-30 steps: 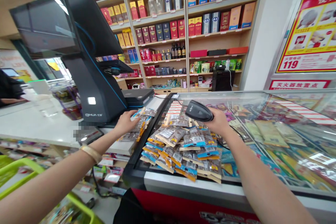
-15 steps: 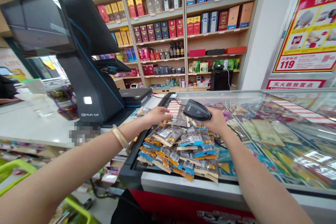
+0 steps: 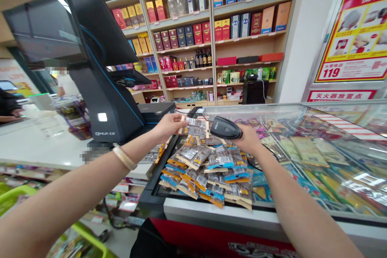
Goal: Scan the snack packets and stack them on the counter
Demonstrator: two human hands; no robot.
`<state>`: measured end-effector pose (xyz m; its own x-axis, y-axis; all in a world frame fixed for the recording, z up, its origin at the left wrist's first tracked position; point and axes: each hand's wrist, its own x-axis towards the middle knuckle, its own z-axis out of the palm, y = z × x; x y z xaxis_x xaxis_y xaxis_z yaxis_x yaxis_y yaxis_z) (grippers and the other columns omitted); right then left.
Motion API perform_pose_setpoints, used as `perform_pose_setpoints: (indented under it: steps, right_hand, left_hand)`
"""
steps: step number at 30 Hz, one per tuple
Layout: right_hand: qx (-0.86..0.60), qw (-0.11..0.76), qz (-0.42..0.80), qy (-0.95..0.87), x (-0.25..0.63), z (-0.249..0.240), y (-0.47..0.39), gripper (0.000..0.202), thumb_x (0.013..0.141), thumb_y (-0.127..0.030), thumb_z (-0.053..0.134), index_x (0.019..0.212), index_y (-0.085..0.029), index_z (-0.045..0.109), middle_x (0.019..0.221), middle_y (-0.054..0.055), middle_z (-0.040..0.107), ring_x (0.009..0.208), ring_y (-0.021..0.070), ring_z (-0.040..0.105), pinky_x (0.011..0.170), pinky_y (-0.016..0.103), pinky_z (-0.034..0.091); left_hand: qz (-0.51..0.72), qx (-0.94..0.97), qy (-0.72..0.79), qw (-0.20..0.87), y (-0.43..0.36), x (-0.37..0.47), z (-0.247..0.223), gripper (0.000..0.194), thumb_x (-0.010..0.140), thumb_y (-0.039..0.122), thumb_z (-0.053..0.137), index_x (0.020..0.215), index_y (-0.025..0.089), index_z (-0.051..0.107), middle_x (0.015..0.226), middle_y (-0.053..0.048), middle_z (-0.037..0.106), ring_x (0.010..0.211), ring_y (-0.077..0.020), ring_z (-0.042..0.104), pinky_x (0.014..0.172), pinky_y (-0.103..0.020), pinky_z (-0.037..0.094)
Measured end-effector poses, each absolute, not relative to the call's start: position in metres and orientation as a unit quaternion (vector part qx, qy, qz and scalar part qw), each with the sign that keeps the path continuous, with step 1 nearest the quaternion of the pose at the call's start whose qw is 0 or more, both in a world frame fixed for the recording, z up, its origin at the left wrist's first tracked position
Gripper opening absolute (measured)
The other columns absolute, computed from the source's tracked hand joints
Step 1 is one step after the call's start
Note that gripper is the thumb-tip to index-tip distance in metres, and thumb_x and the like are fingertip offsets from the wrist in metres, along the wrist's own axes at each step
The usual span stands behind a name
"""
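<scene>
My right hand (image 3: 248, 140) is wrapped round a black barcode scanner (image 3: 224, 127), whose head points left. Pinched at its left end by my left hand (image 3: 171, 125), a small clear-and-cream snack packet (image 3: 196, 126) is raised in front of the scanner with its printed label side showing. Below both hands lies a heap of similar snack packets (image 3: 208, 169) with orange, blue and cream edges. The heap rests on the glass top of a chest freezer (image 3: 290, 123). Part of the scanner's handle is hidden by my right fingers.
A black point-of-sale terminal (image 3: 105, 88) stands on the white counter (image 3: 36, 141) to the left, by stacked jars (image 3: 74, 115). More packets (image 3: 154, 154) lie at the counter's edge. A green basket (image 3: 18, 195) is at lower left. Behind are shelves of boxes (image 3: 184, 36).
My left hand has moved left and closed on a packet, which is now lifted and spread before the scanner. The right hand and scanner have barely moved.
</scene>
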<state>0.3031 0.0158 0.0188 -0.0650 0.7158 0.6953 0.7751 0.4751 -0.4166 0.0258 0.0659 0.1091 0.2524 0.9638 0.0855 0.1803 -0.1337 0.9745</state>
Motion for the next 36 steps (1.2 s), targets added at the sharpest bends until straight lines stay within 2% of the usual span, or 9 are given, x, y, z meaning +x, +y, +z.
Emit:
perform_pose_setpoints:
  steps: [6,11,18,27,30,33,36]
  right_hand:
    - [-0.509,0.464,-0.035,-0.724,0.304,0.020,0.015,0.023,0.067,-0.028,0.061,0.088,-0.021,0.070,0.080,0.006,0.073,0.073,0.0242,0.068,0.063,0.029,0.046]
    - [-0.506,0.480,-0.052,-0.715,0.303,0.020,0.013,0.022,0.068,-0.029,0.060,0.086,-0.021,0.070,0.081,0.006,0.073,0.072,0.0245,0.067,0.063,0.029,0.046]
    - [-0.516,0.468,-0.054,-0.715,0.302,0.019,0.013,0.023,0.068,-0.029,0.062,0.087,-0.022,0.071,0.082,0.006,0.074,0.076,0.0248,0.067,0.064,0.029,0.046]
    - [-0.519,0.452,-0.053,-0.724,0.304,0.017,0.013,0.027,0.068,-0.030,0.062,0.093,-0.022,0.072,0.083,0.006,0.074,0.074,0.0237,0.068,0.062,0.028,0.045]
    - [-0.519,0.453,-0.050,-0.724,0.304,0.016,0.013,0.030,0.068,-0.031,0.063,0.095,-0.022,0.072,0.084,0.006,0.074,0.075,0.0244,0.068,0.063,0.028,0.046]
    - [-0.520,0.458,-0.045,-0.720,0.304,0.016,0.014,0.028,0.068,-0.031,0.063,0.093,-0.021,0.072,0.083,0.006,0.074,0.076,0.0245,0.068,0.065,0.029,0.047]
    - [-0.516,0.464,-0.047,-0.719,0.305,0.016,0.014,0.025,0.069,-0.032,0.063,0.090,-0.021,0.071,0.083,0.006,0.074,0.076,0.0242,0.068,0.066,0.029,0.047]
  left_hand:
    - [0.414,0.629,0.449,0.481,0.070,0.019,0.109,0.030,0.057,0.028,0.084,0.077,0.014,0.066,0.070,-0.003,0.068,0.057,-0.0115,0.061,0.051,-0.021,0.047]
    - [0.442,0.602,0.465,0.476,0.083,-0.022,0.108,0.033,0.056,0.026,0.085,0.081,0.012,0.069,0.073,-0.004,0.069,0.058,-0.0107,0.061,0.053,-0.020,0.049]
    - [0.458,0.487,0.612,0.423,0.107,-0.095,0.082,0.015,0.060,0.011,0.079,0.068,0.009,0.067,0.063,-0.004,0.064,0.056,-0.0107,0.059,0.054,-0.021,0.051]
    - [0.404,0.539,0.672,0.307,0.134,-0.111,0.052,0.022,0.058,0.020,0.079,0.071,0.008,0.067,0.068,-0.007,0.067,0.069,-0.0201,0.064,0.066,-0.031,0.055]
    - [0.384,0.558,0.691,0.252,0.139,-0.113,0.048,0.018,0.058,0.021,0.076,0.068,0.010,0.066,0.069,-0.011,0.068,0.078,-0.0276,0.067,0.072,-0.036,0.054]
    - [0.367,0.583,0.702,0.181,0.141,-0.114,0.049,0.017,0.058,0.020,0.074,0.069,0.011,0.066,0.083,-0.017,0.071,0.098,-0.0372,0.064,0.085,-0.043,0.050]
    - [0.359,0.611,0.693,0.132,0.141,-0.106,0.052,0.024,0.060,0.024,0.072,0.081,0.012,0.068,0.102,-0.018,0.070,0.111,-0.0386,0.059,0.094,-0.043,0.045]
